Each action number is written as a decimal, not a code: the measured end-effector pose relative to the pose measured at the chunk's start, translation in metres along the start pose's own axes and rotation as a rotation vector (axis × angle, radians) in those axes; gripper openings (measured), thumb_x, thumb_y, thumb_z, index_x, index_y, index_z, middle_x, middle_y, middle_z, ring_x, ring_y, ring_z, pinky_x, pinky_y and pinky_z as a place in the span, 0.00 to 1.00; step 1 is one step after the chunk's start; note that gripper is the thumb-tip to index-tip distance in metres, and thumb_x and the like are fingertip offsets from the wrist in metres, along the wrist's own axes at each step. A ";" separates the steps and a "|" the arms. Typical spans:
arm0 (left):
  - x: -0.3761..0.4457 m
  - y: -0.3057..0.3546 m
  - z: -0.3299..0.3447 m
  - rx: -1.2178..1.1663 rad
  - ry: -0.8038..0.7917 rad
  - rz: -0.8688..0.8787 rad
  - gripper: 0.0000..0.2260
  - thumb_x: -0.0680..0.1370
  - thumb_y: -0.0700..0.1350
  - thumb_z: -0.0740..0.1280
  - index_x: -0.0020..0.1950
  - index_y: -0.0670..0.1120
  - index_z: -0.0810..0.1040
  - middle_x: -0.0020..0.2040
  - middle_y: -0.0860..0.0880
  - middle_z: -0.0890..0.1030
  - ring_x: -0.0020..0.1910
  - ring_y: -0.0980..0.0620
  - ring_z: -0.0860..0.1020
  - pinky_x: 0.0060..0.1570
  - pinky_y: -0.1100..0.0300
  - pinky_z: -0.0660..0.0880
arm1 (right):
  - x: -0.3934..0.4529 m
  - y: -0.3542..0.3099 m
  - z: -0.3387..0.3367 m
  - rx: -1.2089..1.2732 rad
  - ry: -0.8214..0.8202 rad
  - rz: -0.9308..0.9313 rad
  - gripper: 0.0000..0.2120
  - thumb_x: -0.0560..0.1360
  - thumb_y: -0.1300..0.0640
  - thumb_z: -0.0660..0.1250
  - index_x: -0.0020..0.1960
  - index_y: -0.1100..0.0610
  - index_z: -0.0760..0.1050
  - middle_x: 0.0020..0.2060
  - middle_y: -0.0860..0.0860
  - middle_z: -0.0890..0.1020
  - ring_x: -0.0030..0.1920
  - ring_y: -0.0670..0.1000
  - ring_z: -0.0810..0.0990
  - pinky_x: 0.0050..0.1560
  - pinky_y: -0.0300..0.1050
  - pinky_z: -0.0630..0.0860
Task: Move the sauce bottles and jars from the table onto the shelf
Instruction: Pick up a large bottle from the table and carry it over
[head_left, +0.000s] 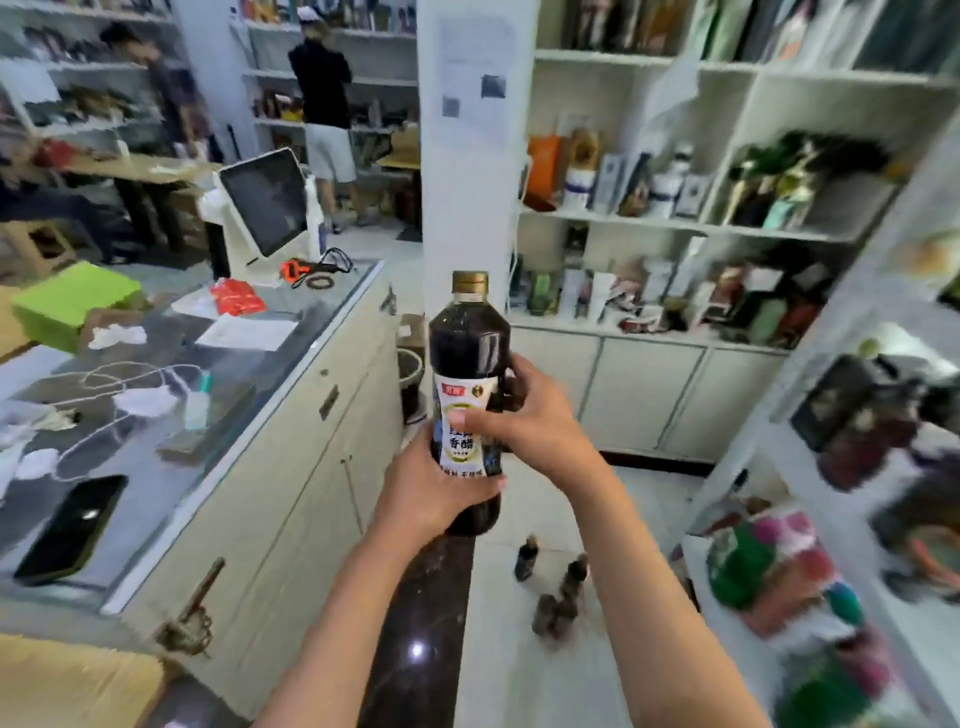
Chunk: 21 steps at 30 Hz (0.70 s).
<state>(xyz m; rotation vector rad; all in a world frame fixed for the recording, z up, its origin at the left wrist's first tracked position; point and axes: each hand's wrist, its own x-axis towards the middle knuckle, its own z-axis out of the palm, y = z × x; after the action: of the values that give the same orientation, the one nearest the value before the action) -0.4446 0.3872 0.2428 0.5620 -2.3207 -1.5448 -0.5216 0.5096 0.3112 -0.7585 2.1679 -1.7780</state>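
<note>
Item: one dark sauce bottle (470, 364), gold cap, white label, stood upright in mid-air, both hands grasping it. Left hand (431, 493) had its grip curled round the lower body; right hand (524, 415) wrapped the label band just above. Left of the bottle: the table (270, 332) (phone, cables, papers). Right of it: the shelf (737, 483). Below it: small dark bottles (556, 592) on the floor.

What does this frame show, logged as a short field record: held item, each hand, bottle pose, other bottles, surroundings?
held item: dark sauce bottle, gold cap, white label
left hand: grips the lower part of the bottle
right hand: grips the label area
bottle pose: upright, held in the air
other bottles: small dark bottles below, blurred
surroundings: counter to the left, shelf to the right
</note>
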 end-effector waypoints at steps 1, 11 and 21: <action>0.007 0.012 0.022 -0.011 -0.038 0.027 0.30 0.55 0.56 0.81 0.53 0.59 0.73 0.46 0.60 0.83 0.46 0.60 0.81 0.49 0.52 0.80 | -0.001 0.003 -0.026 0.011 0.045 -0.003 0.30 0.64 0.58 0.82 0.62 0.52 0.75 0.49 0.49 0.86 0.49 0.46 0.85 0.51 0.50 0.83; 0.053 0.134 0.203 -0.124 -0.413 0.337 0.30 0.58 0.56 0.80 0.57 0.62 0.74 0.47 0.63 0.83 0.47 0.63 0.81 0.52 0.55 0.80 | -0.030 0.009 -0.217 0.057 0.600 -0.042 0.19 0.67 0.58 0.80 0.55 0.58 0.81 0.46 0.49 0.87 0.48 0.48 0.86 0.46 0.42 0.82; 0.082 0.222 0.335 -0.320 -0.780 0.581 0.30 0.64 0.51 0.80 0.62 0.62 0.71 0.52 0.61 0.82 0.50 0.65 0.80 0.54 0.56 0.79 | -0.044 0.005 -0.342 -0.066 1.060 -0.051 0.18 0.68 0.58 0.80 0.55 0.59 0.81 0.47 0.51 0.87 0.49 0.51 0.86 0.49 0.49 0.83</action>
<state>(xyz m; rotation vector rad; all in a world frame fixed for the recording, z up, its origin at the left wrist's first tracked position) -0.7014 0.6964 0.3234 -0.8664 -2.2852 -1.9501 -0.6539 0.8203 0.3795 0.2419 2.7859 -2.4860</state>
